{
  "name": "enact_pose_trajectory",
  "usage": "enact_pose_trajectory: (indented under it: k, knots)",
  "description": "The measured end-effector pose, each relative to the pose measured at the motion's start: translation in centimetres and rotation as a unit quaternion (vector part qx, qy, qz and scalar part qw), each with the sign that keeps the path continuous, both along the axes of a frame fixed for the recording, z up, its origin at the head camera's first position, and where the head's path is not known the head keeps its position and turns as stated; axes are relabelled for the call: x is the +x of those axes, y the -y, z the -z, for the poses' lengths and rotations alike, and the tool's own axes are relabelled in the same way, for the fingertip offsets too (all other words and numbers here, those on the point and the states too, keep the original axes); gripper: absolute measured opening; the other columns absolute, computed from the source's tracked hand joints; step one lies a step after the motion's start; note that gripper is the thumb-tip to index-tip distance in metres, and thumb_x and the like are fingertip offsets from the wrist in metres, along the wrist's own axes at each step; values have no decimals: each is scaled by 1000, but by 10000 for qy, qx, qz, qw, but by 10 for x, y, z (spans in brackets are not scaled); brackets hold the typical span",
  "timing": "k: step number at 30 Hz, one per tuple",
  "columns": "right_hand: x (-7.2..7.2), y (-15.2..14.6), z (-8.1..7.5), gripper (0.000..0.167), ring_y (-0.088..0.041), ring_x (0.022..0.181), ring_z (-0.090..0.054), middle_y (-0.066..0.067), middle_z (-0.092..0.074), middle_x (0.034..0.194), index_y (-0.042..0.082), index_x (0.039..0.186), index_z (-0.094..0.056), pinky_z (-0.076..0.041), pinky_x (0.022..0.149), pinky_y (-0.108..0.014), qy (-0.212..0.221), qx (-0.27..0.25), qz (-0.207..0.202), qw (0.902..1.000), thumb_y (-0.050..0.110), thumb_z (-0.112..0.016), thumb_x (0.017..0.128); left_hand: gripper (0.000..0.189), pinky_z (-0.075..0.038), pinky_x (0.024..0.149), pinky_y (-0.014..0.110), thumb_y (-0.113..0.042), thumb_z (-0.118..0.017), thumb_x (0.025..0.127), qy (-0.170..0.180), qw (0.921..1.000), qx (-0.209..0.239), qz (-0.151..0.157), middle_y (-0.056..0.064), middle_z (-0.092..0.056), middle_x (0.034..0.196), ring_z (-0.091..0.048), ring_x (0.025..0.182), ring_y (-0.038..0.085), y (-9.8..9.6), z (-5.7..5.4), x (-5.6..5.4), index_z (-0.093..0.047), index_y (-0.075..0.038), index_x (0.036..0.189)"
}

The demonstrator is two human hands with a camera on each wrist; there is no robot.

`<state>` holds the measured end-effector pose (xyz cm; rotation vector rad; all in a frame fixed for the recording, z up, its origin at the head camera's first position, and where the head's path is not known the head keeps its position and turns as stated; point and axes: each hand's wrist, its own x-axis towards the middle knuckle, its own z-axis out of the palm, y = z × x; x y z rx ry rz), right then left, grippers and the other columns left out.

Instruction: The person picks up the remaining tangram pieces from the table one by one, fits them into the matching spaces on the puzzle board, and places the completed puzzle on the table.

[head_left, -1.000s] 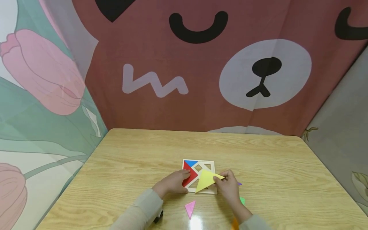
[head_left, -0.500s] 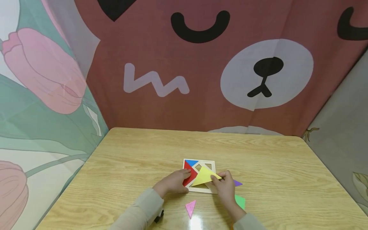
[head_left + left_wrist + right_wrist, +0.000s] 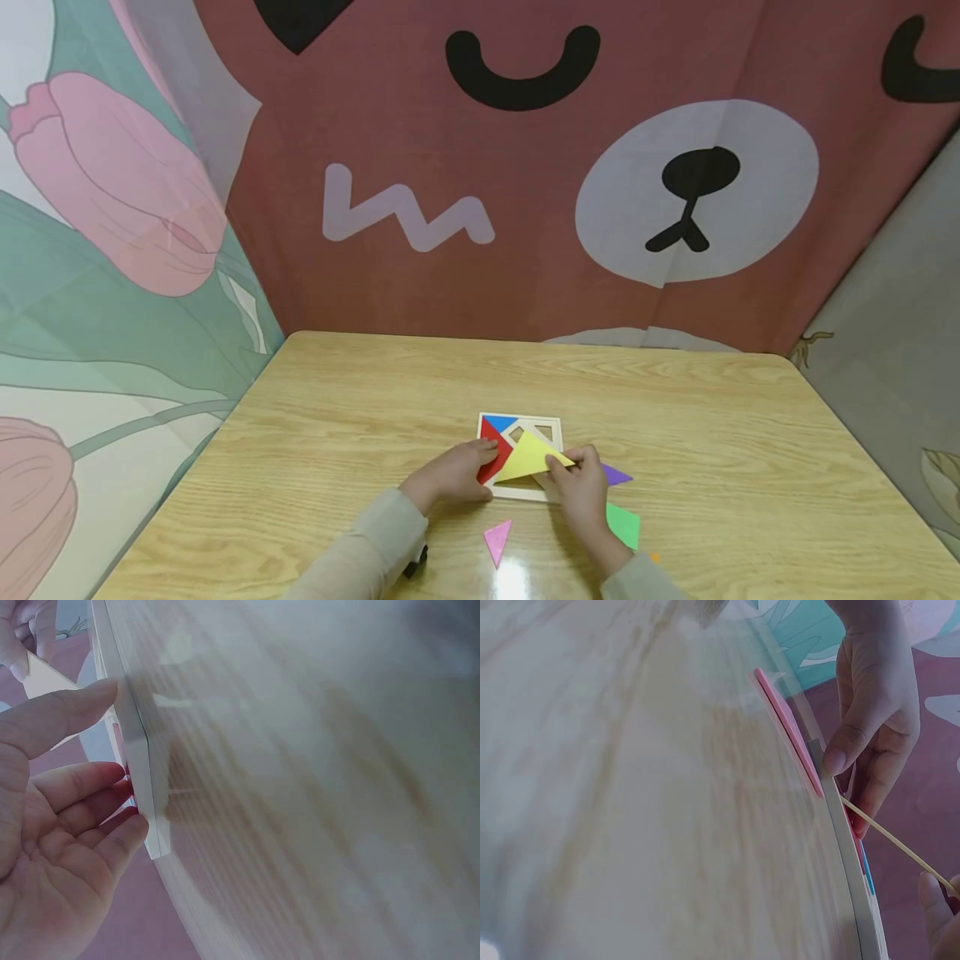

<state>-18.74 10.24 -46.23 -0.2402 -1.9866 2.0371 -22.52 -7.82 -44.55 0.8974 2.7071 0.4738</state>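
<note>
right hand (image 3: 941,921) pinching a thin yellow piece (image 3: 892,839), left hand (image 3: 877,712) touching a pale board (image 3: 851,866), pink piece (image 3: 788,724) nearby

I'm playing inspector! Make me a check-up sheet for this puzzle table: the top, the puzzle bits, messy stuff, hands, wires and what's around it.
Surface: wood-grain table, shiny near the person.
Job's things: tangram tray with red triangle and blue triangle in place; yellow triangle tilted over it. Loose on the table: pink triangle, purple piece, green piece, orange piece, the last three partly hidden.
Clutter: black object by the left sleeve, too hidden to identify.
Hands: left hand touches tray and red triangle; right hand pinches yellow triangle.
Cables: nothing seen.
Surroundings: bear-face cloth behind; tulip-print cloth at left.
</note>
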Motion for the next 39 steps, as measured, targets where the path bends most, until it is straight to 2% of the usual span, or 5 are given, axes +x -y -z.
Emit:
enact_pose_trajectory:
  k: [13, 18, 22, 26, 39]
  knots:
    - [-1, 1, 3, 22, -10, 59, -55, -13, -48, 76, -11, 82, -40, -51, 59, -29, 150, 116, -134, 9997, -14, -59, 71, 61, -26, 98, 28, -20, -66, 73, -12, 10000, -71, 39, 6, -38, 132, -30, 123, 21, -1, -2, 1, -43, -1, 126]
    - [-1, 0, 4, 22, -16, 67, -54, -14, -49, 78, -9, 81, -43, -51, 57, -27, 117, 635, -137, 9978, -12, -61, 69, 61, -26, 98, 28, -20, -65, 73, -44, 10000, -60, 62, 7, -38, 132, -30, 122, 22, -1, -2, 0, -43, 0, 126]
    - [-1, -1, 3, 20, -23, 78, -54, -10, -53, 78, -4, 83, -52, -49, 64, -27, 89, 1513, -90, 9884, -7, -65, 68, 61, -26, 98, 28, -20, -65, 72, -59, 10000, -45, 62, 8, -38, 132, -31, 122, 22, -1, -1, 0, -43, 0, 126]
    - [0, -2, 1, 19, -23, 78, -54, -8, -56, 77, -2, 85, -59, -45, 69, -31, -9, 2274, -220, 9735, -4, -66, 67, 62, -26, 98, 28, -20, -65, 73, -17, 10000, -29, 5, 6, -38, 132, -30, 122, 21, -1, -1, 0, -42, -1, 126]
    - [-2, -7, -2, 17, -16, 68, -44, -3, -47, 71, -2, 82, -59, -42, 61, -29, -144, 3194, -566, 9458, -1, -66, 66, 62, -26, 98, 30, -20, -65, 72, 9, 10000, 35, -7, 6, -38, 132, -30, 122, 22, 0, -1, 0, -42, -1, 126]
